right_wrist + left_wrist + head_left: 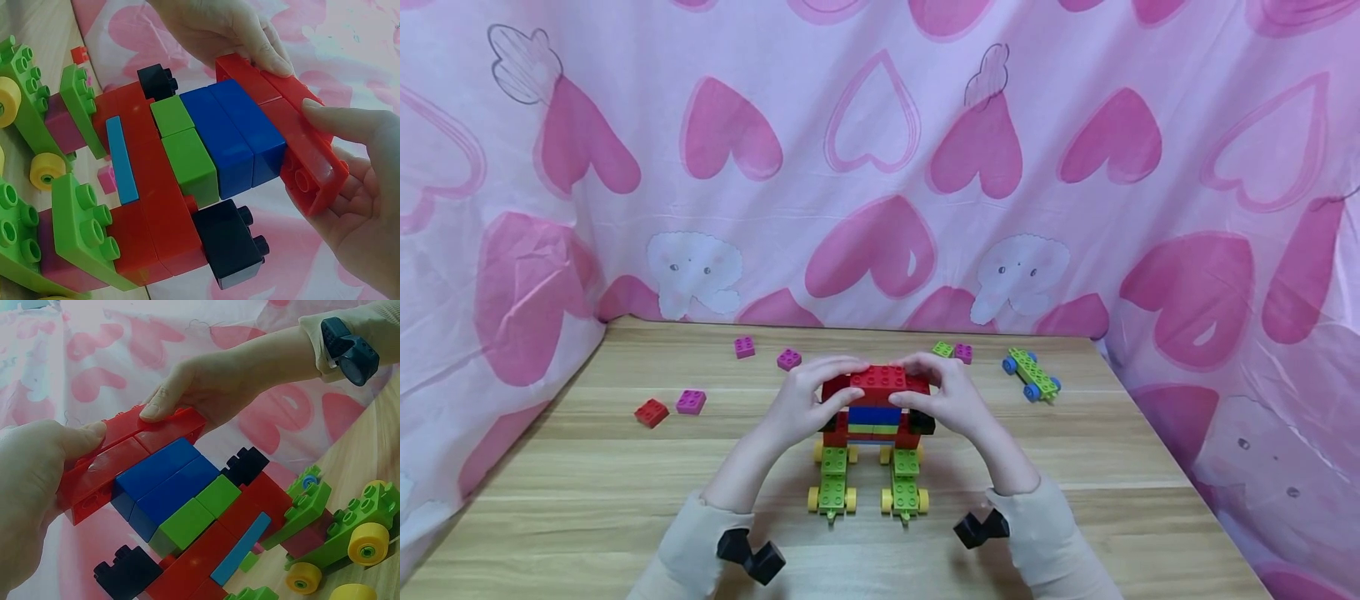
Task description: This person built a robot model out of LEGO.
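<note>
Hands, left hand (801, 404) and right hand (951, 400), grip red top bricks (883, 381) mid-table, table edges (1157, 433) well apart.

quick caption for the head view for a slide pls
Both hands, left hand and right hand, grip the red top bricks of a block figure standing on two green wheeled bases on a wooden table.

You will find no readable text, label, brand, number or sign in any view. The pink fabric backdrop (880, 150) carries only printed hearts and cartoon figures, and the plastic building-block model (876, 417) shows plain studs with no legible marking.
</note>
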Demonstrator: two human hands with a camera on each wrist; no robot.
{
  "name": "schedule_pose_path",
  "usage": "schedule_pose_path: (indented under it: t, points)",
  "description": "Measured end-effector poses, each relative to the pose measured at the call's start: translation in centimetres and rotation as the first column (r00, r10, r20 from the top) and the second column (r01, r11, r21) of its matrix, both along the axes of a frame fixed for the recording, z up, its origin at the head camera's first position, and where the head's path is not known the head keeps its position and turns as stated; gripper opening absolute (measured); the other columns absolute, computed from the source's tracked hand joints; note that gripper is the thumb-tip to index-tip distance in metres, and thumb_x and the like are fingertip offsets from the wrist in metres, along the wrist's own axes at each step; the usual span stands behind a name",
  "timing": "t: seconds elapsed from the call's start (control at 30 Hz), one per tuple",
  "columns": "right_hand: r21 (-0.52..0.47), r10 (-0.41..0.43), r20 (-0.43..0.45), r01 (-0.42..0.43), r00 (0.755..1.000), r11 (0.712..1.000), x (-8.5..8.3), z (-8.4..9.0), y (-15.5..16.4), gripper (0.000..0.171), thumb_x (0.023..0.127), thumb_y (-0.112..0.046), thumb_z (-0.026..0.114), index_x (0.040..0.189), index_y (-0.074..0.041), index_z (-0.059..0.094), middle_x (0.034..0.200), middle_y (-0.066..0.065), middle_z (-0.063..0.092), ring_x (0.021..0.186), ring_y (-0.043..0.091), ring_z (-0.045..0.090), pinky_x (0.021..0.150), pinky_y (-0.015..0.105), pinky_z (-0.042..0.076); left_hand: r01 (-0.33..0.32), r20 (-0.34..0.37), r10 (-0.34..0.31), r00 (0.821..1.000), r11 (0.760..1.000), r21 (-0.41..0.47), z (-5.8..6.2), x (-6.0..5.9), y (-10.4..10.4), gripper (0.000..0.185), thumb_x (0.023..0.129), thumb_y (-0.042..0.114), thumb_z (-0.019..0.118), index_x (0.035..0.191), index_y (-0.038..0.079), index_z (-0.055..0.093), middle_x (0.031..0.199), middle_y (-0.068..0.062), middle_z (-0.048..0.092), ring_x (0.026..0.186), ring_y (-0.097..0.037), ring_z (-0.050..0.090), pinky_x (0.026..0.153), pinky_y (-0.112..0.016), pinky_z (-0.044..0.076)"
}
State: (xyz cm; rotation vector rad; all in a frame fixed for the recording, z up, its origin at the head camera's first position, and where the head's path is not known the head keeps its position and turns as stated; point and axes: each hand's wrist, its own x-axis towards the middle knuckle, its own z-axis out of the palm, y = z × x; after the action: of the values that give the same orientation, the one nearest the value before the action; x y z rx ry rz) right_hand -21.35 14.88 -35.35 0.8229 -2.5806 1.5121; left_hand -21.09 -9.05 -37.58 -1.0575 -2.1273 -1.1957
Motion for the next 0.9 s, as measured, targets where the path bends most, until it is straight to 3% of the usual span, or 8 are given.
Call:
schedule_pose_path:
  t: [0.27, 0.63, 0.9]
  points:
    - [0.004, 0.008, 0.014, -0.009, 1.000, 1.000, 0.26, 0.17, 0.01, 0.037, 0.086, -0.022, 0.075, 0.119, -0.007, 0.067, 0.109, 0.011, 0.072, 0.093, 0.019, 0.068, 0.083, 0.026, 0.056, -0.010, -0.025, 0.010, 1.000, 1.000, 0.008, -0.24, -0.10, 0.08, 0.032, 0.080, 0.002, 0.076, 0.112, 0.004, 0.071, 0.111, -0.014, 0.072, 0.105, -0.029, 0.067, 0.092, -0.048, 0.054]
    - [0.012, -0.005, -0.032, 0.005, 0.999, 1.000, 0.18, -0.03, -0.06, 0.035, 0.083, -0.017, 0.079, 0.114, -0.006, 0.068, 0.101, 0.010, 0.073, 0.087, 0.016, 0.068, 0.080, 0.024, 0.057, -0.014, -0.058, 0.014, 0.998, 1.000, 0.012, -0.53, -0.19, 0.12, 0.028, 0.083, 0.009, 0.076, 0.110, 0.004, 0.071, 0.108, -0.014, 0.073, 0.102, -0.029, 0.068, 0.089, -0.047, 0.055]
    - [0.001, -0.004, -0.025, 0.004, 1.000, 1.000, 0.13, 0.02, -0.10, 0.035, 0.081, -0.015, 0.080, 0.112, -0.004, 0.068, 0.100, 0.011, 0.074, 0.086, 0.017, 0.069, 0.078, 0.025, 0.057, -0.026, -0.051, 0.026, 0.998, 1.000, 0.014, -0.30, -0.03, 0.19, 0.034, 0.077, 0.002, 0.079, 0.110, 0.003, 0.072, 0.107, -0.014, 0.073, 0.101, -0.028, 0.069, 0.088, -0.045, 0.056]
